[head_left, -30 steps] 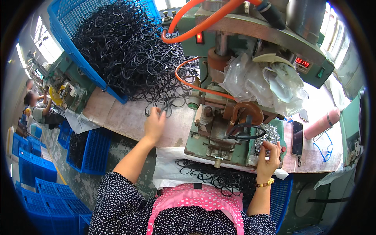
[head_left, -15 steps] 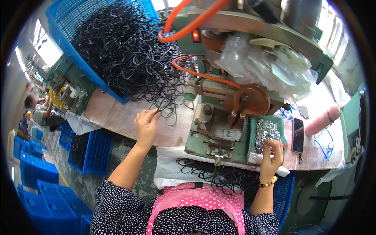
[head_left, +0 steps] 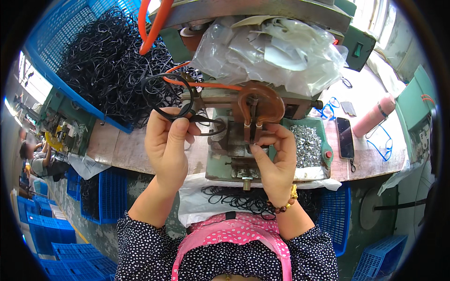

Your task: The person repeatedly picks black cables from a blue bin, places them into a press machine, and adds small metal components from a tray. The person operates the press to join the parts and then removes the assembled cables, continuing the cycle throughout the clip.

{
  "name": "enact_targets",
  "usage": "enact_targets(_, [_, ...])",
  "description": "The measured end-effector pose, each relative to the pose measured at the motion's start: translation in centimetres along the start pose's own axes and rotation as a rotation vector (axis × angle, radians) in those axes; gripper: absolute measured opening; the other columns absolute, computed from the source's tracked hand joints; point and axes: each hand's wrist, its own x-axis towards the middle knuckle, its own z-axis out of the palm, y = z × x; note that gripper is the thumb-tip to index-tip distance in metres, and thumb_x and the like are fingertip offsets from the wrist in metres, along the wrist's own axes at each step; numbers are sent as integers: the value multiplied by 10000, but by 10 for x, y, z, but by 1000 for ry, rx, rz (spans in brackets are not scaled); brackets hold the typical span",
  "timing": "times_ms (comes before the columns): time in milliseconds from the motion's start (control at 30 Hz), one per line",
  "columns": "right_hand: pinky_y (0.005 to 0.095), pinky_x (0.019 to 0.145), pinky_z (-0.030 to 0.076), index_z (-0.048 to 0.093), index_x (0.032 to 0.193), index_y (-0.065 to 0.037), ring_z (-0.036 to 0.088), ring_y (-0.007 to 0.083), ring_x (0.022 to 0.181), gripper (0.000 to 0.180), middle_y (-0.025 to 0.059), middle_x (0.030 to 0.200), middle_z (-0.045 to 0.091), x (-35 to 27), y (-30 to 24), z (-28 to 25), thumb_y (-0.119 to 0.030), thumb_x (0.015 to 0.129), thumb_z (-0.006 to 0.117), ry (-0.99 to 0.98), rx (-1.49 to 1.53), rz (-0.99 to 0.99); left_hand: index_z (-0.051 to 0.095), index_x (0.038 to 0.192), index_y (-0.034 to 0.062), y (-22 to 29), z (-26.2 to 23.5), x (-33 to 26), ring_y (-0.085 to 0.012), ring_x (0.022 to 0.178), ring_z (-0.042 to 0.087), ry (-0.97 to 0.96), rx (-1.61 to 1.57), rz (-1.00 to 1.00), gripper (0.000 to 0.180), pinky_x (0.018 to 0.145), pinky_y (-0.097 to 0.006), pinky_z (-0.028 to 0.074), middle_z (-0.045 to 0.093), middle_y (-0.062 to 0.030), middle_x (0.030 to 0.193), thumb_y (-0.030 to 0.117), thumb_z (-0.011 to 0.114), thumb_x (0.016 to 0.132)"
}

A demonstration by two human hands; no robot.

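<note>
My left hand (head_left: 166,147) is closed in a pinch on a looped black strap (head_left: 190,100), whose loop stands up above the fingers and whose narrow end points right toward the machine. My right hand (head_left: 277,161) is at the lower tips of the machine's brown copper-coloured coil (head_left: 260,105), thumb and forefinger pinched together. Whatever is between those fingertips is too small to make out. To the right of this hand lies a green tray (head_left: 326,154) of small silvery metal pieces (head_left: 303,143).
A blue crate (head_left: 89,100) heaped with black straps (head_left: 112,70) stands at the left. Plastic bags (head_left: 281,51) hang from the machine. A phone (head_left: 345,138) and a pink bottle (head_left: 374,116) are at the right. More black straps (head_left: 229,196) lie across my lap.
My left hand has lifted a black strap from the edge of the heap and brought it nearer the coil. My right hand has moved from the metal pieces leftward to the coil tips.
</note>
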Motion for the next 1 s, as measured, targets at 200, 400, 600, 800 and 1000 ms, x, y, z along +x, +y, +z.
enact_targets(200, [268,909,480,419,1353,32,591,128,1000,524,68,1049,638,3,0,2,101,886,646,-48,106,109,568,1110,-13,0,3,-9,-105,776,620,5,-8,50,133,663,-233,478,660,-60,948,96,549,1036])
enact_targets(400, [273,942,468,456,1335,35,608,133,1016,472,87,1058,655,4,1,-12,93,899,627,-72,60,47,651,1064,-34,2,17,-34,-222,756,651,-299,304,150,154,664,-339,512,683,-125,862,-10,629,913])
enact_targets(600, [277,960,468,559,1250,36,626,137,1027,344,91,1075,675,5,-7,-44,94,915,610,89,-22,9,675,1005,-13,-17,33,-31,-342,750,639,-337,364,204,175,663,-396,494,664,-156,859,-3,698,831])
enact_targets(800, [282,968,462,577,1247,19,617,142,1057,315,87,1098,668,0,-17,-86,90,940,590,284,-123,-100,667,1000,-19,-22,34,-30,-344,713,607,-410,350,196,187,637,-405,472,665,-156,866,8,710,821])
enact_targets(1000, [292,973,452,587,1230,23,608,150,1033,273,84,1094,659,-12,1,-120,48,958,600,488,-566,-404,660,991,4,-32,33,-29,-354,710,602,-388,419,319,220,615,-416,473,664,-141,868,45,755,797])
